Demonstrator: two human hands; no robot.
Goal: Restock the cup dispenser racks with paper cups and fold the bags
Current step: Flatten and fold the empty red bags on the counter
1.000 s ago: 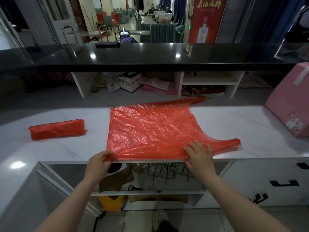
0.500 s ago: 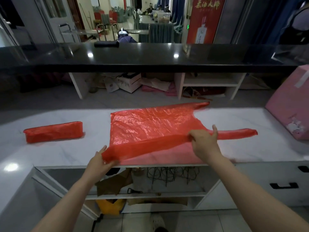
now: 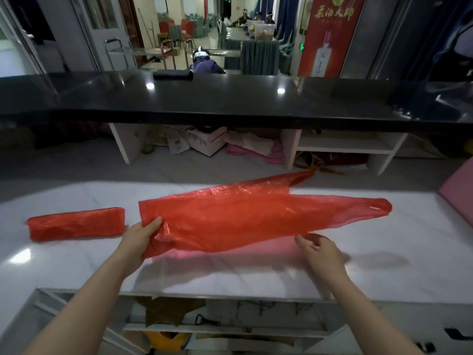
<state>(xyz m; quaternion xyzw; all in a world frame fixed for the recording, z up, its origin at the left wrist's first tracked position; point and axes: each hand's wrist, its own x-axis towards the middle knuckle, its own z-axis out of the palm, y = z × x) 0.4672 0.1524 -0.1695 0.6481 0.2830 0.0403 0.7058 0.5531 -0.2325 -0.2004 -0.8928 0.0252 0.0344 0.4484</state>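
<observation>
The red plastic bag is a thin, translucent, crinkled carrier bag, folded lengthwise into a long band and lifted above the white counter. Its handle loops extend to the right. A second red bag, folded into a compact flat rectangle, lies on the counter just to its left.

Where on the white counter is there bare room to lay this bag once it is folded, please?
Bare marble shows along the front edge of the white counter, and on the right between the bag's handle and the pink box. The left is taken by the folded bag.
</observation>
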